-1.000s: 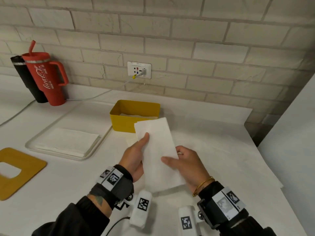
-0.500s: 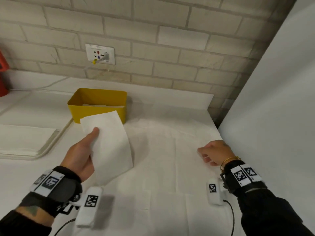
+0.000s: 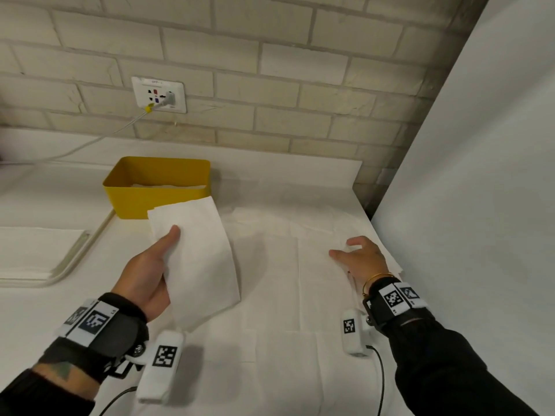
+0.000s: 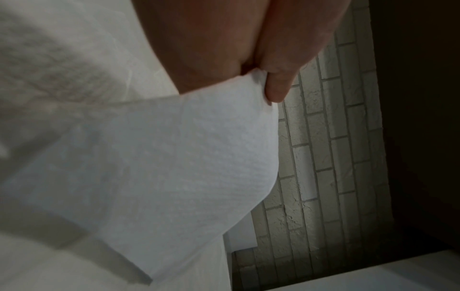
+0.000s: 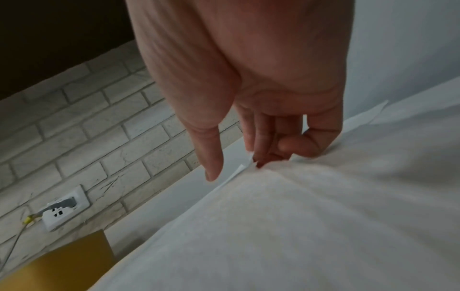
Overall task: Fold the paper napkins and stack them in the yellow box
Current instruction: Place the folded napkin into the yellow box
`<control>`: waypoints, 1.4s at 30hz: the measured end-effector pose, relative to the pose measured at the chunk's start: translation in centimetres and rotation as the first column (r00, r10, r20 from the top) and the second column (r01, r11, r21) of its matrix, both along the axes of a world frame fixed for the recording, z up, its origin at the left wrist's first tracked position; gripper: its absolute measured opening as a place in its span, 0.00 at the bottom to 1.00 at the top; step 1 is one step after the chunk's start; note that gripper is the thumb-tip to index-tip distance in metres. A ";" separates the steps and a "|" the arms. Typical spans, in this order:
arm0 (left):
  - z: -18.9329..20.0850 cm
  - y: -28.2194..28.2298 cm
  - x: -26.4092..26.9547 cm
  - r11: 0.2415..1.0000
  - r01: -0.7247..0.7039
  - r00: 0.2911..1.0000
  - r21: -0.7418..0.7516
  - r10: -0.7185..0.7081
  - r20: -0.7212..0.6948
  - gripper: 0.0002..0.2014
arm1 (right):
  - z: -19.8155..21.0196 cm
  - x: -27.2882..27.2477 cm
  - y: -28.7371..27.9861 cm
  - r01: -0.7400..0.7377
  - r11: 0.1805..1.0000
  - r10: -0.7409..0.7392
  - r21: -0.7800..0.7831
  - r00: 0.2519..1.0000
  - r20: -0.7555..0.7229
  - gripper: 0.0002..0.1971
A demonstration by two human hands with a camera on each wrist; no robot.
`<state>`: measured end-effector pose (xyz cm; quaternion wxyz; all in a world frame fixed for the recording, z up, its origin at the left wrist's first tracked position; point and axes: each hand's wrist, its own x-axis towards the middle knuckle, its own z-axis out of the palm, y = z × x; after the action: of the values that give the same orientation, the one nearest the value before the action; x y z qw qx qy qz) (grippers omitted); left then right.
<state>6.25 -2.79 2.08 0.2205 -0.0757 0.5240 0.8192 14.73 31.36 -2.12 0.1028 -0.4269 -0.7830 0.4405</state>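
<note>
Left hand (image 3: 144, 274) pinches a folded napkin (image 3: 201, 259) before the yellow box (image 3: 156, 201), tray (image 3: 87, 244) beside; right hand (image 3: 363, 259) rests loose on spread paper (image 3: 285, 280).

No legible words: the wall socket (image 3: 159, 94) has a faint red print line on top, too small to read; left wristband (image 3: 95, 321), right wristband (image 3: 394, 298), left pod (image 3: 164, 355) and right pod (image 3: 350, 325) carry only black-and-white square code tags.

You've two hands, left hand (image 3: 144, 271) and right hand (image 3: 360, 259); one folded napkin (image 3: 201, 250), one yellow box (image 3: 135, 199) at 11 o'clock, one tray (image 3: 87, 244) at 9 o'clock, one wall socket (image 3: 159, 94).
</note>
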 end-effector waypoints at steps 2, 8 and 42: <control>0.0 -0.1 0.2 1.000 -0.002 1.000 -0.010 0.002 0.003 0.12 | 0.1 -0.5 0.2 -0.023 1.000 0.023 0.002 0.998 0.055 0.21; 0.2 -0.7 0.4 1.000 -0.017 1.000 -0.022 0.017 0.001 0.12 | 0.5 -1.3 0.1 -0.066 0.994 0.058 0.088 0.995 0.084 0.19; 0.2 -0.8 -0.1 1.000 -0.031 0.999 -0.005 0.031 -0.011 0.11 | 3.8 -0.6 1.4 -0.407 0.891 0.345 0.202 0.895 0.284 0.16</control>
<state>6.17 -3.63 2.29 0.2046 -0.0799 0.5261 0.8215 14.16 32.73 1.63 -0.0262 -0.2993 -0.9079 0.2924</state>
